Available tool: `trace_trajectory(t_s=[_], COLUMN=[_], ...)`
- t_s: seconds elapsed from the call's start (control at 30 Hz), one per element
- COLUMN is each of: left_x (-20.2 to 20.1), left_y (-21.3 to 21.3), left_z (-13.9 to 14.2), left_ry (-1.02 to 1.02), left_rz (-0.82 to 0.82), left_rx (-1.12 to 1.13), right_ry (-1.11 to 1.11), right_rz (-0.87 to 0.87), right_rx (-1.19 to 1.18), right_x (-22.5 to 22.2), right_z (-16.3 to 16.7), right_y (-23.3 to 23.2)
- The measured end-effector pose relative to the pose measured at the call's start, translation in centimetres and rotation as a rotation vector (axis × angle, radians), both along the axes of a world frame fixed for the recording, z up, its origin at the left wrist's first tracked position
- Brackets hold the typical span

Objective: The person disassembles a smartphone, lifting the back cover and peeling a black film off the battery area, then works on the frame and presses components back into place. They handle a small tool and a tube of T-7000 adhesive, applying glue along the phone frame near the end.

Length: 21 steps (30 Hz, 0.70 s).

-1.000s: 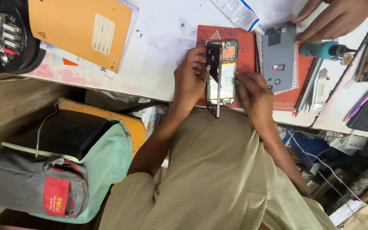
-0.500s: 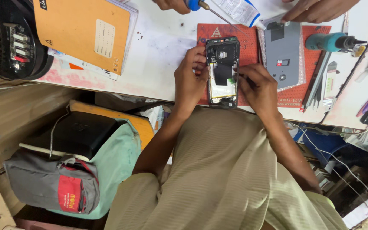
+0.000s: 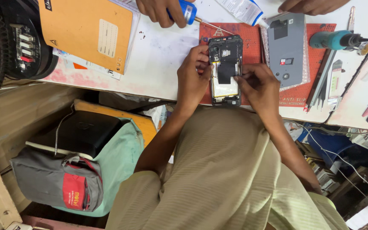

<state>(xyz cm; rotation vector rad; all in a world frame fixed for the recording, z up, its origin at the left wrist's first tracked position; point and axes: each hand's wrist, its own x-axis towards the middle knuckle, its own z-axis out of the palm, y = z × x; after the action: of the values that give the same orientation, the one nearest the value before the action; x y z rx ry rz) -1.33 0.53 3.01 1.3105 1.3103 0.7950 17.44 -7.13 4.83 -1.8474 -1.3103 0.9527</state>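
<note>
Scanning left to right: orange notebook (image 3: 86,34) lies flat on the white table (image 3: 162,68), well apart from the work, so that side has open room. Next, a co-worker's hand (image 3: 158,10) at the far edge grips a blue screwdriver (image 3: 189,12) whose tip reaches toward the red mat (image 3: 252,42), near the top of the opened phone (image 3: 225,70). Risk: that tip and the person's fingers could collide since both crowd the phone's upper end.

Left hand (image 3: 192,79) is clamped on the phone's left edge, fingers curled at its top corner. Right hand (image 3: 258,85) pinches at the right side near the pale battery area; whether it holds a small tool or part I cannot tell. Phone lies on the mat with its lower end right at the near table edge, over the lap. Likely risk: a hard pry or slip pushes it off the edge, or loose small parts drop into the lap.

Right of the hands, grey back cover (image 3: 286,49) sits just beside the phone, so little sideways room there. Further right, a teal tool (image 3: 335,40) and tweezers (image 3: 320,85) clutter the mat edge; an elbow swing could knock them. Second co-worker hand (image 3: 311,5) rests at the top edge.
</note>
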Motion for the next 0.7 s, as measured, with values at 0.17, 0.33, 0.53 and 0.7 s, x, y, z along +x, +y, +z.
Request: trace_trajectory(t_s=[0.17, 0.33, 0.53, 0.7], left_x=[0.1, 0.2, 0.2, 0.5], left_y=[0.0, -0.2, -0.2, -0.4], left_z=[-0.2, -0.1, 0.0, -0.1], left_ry=[0.008, -0.009, -0.009, 0.006], left_rz=[-0.001, 0.007, 0.003, 0.006], left_rx=[0.021, -0.013, -0.015, 0.016], right_ry=[0.176, 0.243, 0.31, 0.045], right_rz=[-0.083, -0.107, -0.112, -0.062], right_rx=[-0.036, -0.037, -0.059, -0.039], right_x=[0.2, 0.5, 0.8, 0.4], right_z=[-1.2, -1.8, -1.6, -0.2], right_y=[-0.1, -0.6, -0.2, -0.2])
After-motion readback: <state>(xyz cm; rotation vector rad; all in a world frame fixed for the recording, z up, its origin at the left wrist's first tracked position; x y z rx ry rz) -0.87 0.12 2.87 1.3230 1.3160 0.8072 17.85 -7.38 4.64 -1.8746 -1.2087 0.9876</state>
